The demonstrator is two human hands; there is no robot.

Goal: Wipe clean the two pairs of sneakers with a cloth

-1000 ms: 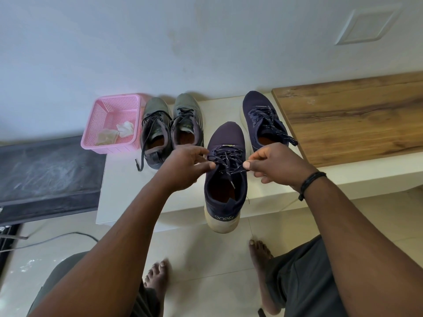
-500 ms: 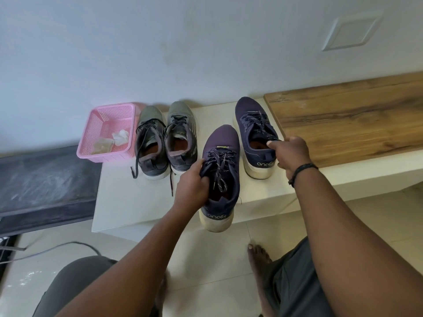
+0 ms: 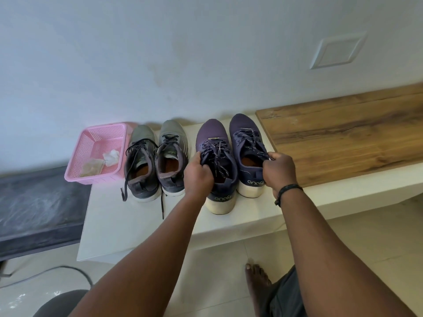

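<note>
On white ledge (image 3: 137,225) — knit navy sneakers (image 3: 229,156), gripped.

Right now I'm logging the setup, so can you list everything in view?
Navy sneakers: two, navy with cream soles, on the white ledge, side by side.
Grey sneakers: two, grey, left of the navy pair.
Basket: one, pink, at the ledge's left end.
Cloths: two, white and beige, inside the basket.
Wooden board: one, brown, right.
Wall plate: one, white.
Cable: one, dark, on the floor.
Left hand: grips the nearer navy sneaker.
Right hand: grips the farther navy sneaker.
</note>
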